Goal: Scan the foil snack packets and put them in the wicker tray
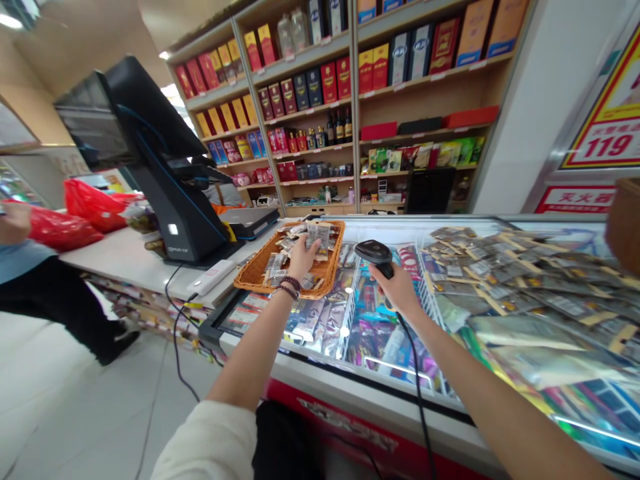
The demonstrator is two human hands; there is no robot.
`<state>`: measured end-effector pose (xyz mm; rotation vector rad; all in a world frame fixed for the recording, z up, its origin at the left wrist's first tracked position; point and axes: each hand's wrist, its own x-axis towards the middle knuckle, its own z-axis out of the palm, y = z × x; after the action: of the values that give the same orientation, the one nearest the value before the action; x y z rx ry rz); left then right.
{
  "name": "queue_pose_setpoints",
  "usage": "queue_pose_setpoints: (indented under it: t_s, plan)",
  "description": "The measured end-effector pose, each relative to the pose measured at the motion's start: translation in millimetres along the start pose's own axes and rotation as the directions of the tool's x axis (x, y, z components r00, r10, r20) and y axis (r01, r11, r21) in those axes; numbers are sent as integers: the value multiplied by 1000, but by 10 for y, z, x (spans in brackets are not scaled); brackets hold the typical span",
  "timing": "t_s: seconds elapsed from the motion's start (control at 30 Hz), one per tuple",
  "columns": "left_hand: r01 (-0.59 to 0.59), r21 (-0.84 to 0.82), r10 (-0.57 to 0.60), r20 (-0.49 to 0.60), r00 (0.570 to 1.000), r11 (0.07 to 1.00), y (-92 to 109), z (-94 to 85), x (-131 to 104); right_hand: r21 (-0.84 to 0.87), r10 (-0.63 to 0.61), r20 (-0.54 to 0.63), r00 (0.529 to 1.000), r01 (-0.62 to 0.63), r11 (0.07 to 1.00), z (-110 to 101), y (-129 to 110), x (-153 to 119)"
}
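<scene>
My left hand reaches into a brown wicker basket, its fingers closed on a small clear packet with printing on it. More small packets lie in the basket around the hand. In my right hand is a black barcode scanner, gripped by its handle, its head tilted toward the basket. A dark cable hangs from the scanner down past the freezer edge. Both the basket and the scanner are above the glass top of a chest freezer.
Many flat packets are spread over the freezer's right side. A black checkout terminal and a white box-shaped device stand on the left counter. Red plastic bags and another person are farther left. Stocked shelves line the back.
</scene>
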<state>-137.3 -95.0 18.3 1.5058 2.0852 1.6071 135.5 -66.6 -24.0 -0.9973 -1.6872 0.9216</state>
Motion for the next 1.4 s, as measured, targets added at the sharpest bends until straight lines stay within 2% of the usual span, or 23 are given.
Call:
queue_pose_setpoints:
  t_s: [0.07, 0.13, 0.2, 0.33, 0.4, 0.47, 0.63, 1.0, 1.4]
  plan:
    - [77, -251, -55, 95, 994, 965, 142, 232, -30, 73, 27, -42, 999, -24, 997, -47, -13, -25]
    - [154, -479, -75, 179, 981, 864, 251, 498, -93, 131, 49, -91, 995, -37, 991, -92, -26, -48]
    - [216, -634, -70, 247, 966, 743, 307, 780, -190, 154, 55, -121, 991, -36, 987, -126, -34, -65]
    - [310, -728, -83, 331, 940, 611, 260, 1289, -422, 114, 44, -104, 994, -32, 993, -144, -27, -79]
    - [310, -754, -102, 310, 945, 579, 187, 1463, -507, 88, 38, -93, 995, -30, 996, -138, -21, -83]
    - [316, -747, -143, 289, 947, 585, 110, 1565, -553, 78, 42, -87, 995, -35, 996, -131, -21, -88]
    - [290, -760, -138, 259, 956, 582, 14, 1578, -569, 103, 60, -39, 997, -56, 993, -126, -57, -106]
    - [235, -741, -92, 230, 969, 629, 131, 1497, -612, 49, 63, 26, 998, -64, 997, -113, -36, -109]
    - [234, -736, -85, 234, 968, 636, 98, 1503, -610, 57, 80, 37, 996, -82, 995, -126, -113, -134]
